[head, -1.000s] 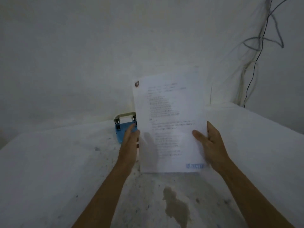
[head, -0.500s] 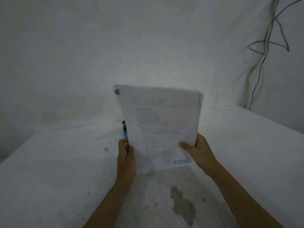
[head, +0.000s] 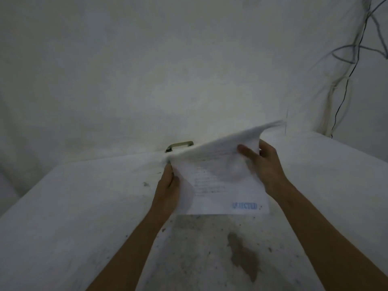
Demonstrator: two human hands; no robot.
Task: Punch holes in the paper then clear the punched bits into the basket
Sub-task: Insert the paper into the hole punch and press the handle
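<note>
A white printed paper (head: 212, 185) with a blue stamp near its bottom right corner lies tilted low over the table, its top edge blurred. My left hand (head: 168, 185) grips its left edge. My right hand (head: 264, 164) holds the right side, thumb on top. Behind the sheet, only the metal handle of the hole punch (head: 179, 145) shows; its blue body is hidden by the paper. No basket is in view.
The table (head: 84, 206) is covered in white cloth with a dark stain (head: 243, 255) and specks near the front. A white draped backdrop rises behind. Cables (head: 346, 85) hang at the right.
The paper has tipped from upright down toward the table, its top swinging away and right. Both hands moved with it, and the punch's blue body is now covered.
</note>
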